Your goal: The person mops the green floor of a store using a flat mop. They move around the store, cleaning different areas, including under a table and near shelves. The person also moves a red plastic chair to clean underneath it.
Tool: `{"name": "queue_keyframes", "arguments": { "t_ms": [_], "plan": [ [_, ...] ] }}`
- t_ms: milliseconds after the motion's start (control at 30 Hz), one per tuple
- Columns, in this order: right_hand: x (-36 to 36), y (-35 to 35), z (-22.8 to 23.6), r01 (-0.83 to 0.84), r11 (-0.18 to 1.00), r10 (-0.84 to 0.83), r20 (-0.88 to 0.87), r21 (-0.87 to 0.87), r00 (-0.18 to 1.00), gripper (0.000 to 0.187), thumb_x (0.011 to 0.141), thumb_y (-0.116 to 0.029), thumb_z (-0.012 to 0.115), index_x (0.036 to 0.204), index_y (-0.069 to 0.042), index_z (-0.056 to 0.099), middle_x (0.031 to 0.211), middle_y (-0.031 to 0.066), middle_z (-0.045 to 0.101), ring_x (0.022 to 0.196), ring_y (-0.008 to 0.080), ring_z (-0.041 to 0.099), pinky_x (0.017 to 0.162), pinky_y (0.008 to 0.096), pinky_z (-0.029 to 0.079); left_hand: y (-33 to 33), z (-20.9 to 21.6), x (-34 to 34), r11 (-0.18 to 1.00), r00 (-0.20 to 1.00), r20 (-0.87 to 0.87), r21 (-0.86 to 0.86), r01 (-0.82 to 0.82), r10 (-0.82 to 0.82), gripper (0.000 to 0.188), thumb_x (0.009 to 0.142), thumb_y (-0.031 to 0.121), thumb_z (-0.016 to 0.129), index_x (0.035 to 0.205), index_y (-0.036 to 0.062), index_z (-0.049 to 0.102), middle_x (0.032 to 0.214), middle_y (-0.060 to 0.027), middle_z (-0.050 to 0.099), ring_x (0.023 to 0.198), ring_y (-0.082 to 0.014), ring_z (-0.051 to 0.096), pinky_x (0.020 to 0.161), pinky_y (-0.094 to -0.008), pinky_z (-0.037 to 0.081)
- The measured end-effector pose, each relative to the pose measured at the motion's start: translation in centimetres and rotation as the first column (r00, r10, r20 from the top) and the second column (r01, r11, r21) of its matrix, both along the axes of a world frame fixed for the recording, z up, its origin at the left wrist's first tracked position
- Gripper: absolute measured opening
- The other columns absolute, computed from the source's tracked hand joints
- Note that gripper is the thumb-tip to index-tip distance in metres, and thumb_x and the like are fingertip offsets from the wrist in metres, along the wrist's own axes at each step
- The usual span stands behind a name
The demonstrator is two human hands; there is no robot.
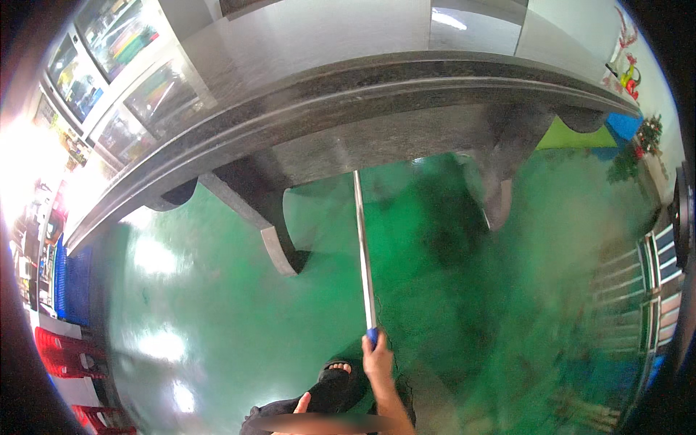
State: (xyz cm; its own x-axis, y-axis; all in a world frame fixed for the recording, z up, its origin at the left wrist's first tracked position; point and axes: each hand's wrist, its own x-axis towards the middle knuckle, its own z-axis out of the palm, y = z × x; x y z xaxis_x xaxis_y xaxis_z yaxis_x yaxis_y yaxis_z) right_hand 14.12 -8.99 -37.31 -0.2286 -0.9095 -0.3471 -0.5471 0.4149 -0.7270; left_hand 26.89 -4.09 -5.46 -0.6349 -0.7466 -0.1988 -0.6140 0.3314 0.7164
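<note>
My right hand (378,359) is wrapped round the blue grip of a long silver pole (364,254). From my hand the pole runs away over the green floor and passes under the dark stone table (348,134); its far end is hidden there, so I cannot tell what it carries. Low in the view, my left hand (303,403) is close to my dark trousers. Only a raised digit of it shows plainly, and the other fingers are hidden. A foot in an open dark sandal (338,366) stands left of my right hand.
Two curved stone legs (279,250) hold up the table. Red plastic stools (61,353) and a blue plastic item (72,283) stand at the left. A glass-fronted cabinet (123,80) is at the back left. Metal railings (656,290) and a potted plant (647,138) are at the right.
</note>
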Motion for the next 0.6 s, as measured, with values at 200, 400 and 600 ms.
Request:
{"name": "queue_keyframes", "arguments": {
  "t_ms": [200, 400, 600],
  "plan": [
    [4.9, -8.8, -0.8, -0.037, 0.998, 0.032, 0.085, 0.05, 0.996, 0.047, 0.089, -0.044, 0.048, 0.12, -0.01, 0.041, 0.08, 0.0242, 0.063, 0.071, 0.0449, 0.06, 0.059, 0.052, 0.048, -0.8, 0.6, 0.6, 0.998, 0.999, -0.008, 0.049, -0.039, 0.04, 0.032, 0.084, 0.026, 0.051, 0.109, 0.0075, 0.054, 0.09, -0.0085, 0.057, 0.091, -0.0248, 0.056, 0.099, -0.0703, 0.011],
    [5.8, -28.3, -2.7, 0.027, 0.997, -0.023, 0.055, -0.067, 0.998, 0.046, 0.088, -0.042, 0.05, 0.121, -0.01, 0.041, 0.078, 0.0203, 0.063, 0.063, 0.0354, 0.064, 0.048, 0.0434, 0.052, -1.4, 0.9, 0.7, 0.996, 0.999, 0.035, 0.088, 0.01, -0.013, 0.031, 0.084, 0.025, 0.051, 0.109, 0.0077, 0.054, 0.089, -0.008, 0.057, 0.093, -0.0247, 0.056, 0.098, -0.0716, 0.01],
    [-1.8, -22.7, -3.3, -0.032, 0.99, 0.027, -0.034, -0.135, 0.999, 0.038, 0.087, -0.042, 0.051, 0.112, -0.013, 0.046, 0.072, 0.0196, 0.062, 0.061, 0.0359, 0.062, 0.052, 0.0469, 0.048, -1.8, 1.0, 0.7, 0.992, 0.999, 0.014, 0.122, 0.026, -0.028, 0.031, 0.083, 0.025, 0.051, 0.109, 0.008, 0.054, 0.09, -0.0072, 0.057, 0.094, -0.0243, 0.056, 0.098, -0.072, 0.008]
  ]
}}
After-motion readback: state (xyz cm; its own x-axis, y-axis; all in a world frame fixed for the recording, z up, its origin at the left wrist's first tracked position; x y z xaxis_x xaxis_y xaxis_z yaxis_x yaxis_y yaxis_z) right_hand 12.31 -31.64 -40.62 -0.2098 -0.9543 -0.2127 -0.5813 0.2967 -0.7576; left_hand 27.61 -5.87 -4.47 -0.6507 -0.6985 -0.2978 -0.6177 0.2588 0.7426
